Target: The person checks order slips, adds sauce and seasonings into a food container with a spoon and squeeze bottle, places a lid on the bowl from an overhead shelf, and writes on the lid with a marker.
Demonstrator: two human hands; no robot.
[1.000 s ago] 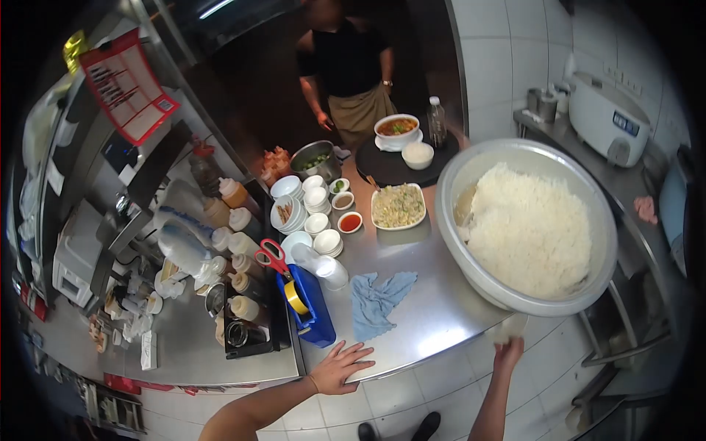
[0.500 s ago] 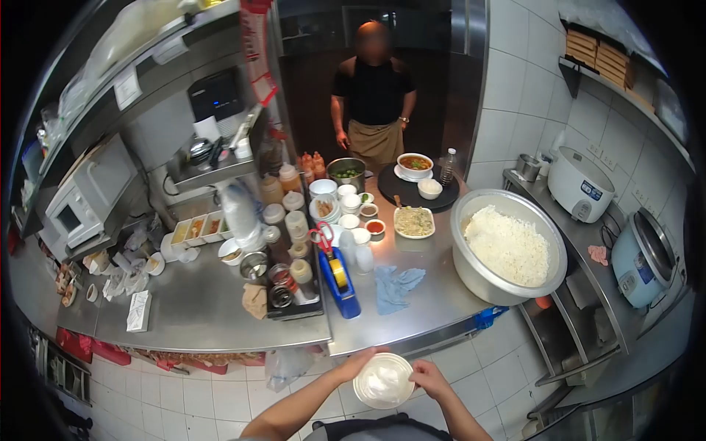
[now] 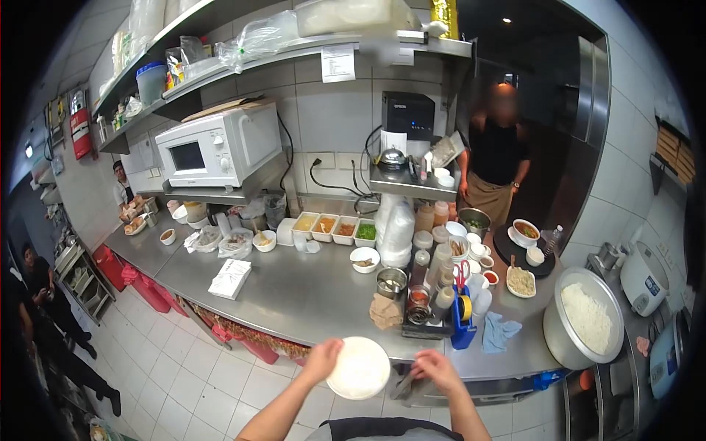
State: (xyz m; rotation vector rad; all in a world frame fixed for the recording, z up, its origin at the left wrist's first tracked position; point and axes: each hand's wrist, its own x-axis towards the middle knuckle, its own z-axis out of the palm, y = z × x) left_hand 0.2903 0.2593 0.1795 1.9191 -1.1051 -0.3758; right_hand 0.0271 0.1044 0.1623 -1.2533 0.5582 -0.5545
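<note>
"EPSON" [image 3: 415, 107] (pale letters) on black printer [image 3: 407, 120]

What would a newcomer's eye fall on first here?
Likely the large, round, silver-grey metal pot holding white rice, at the steel counter's right end. Next, the round white bowl in the left hand, in front of the counter's edge. Then the boxy white microwave, up at left above the counter.
</note>
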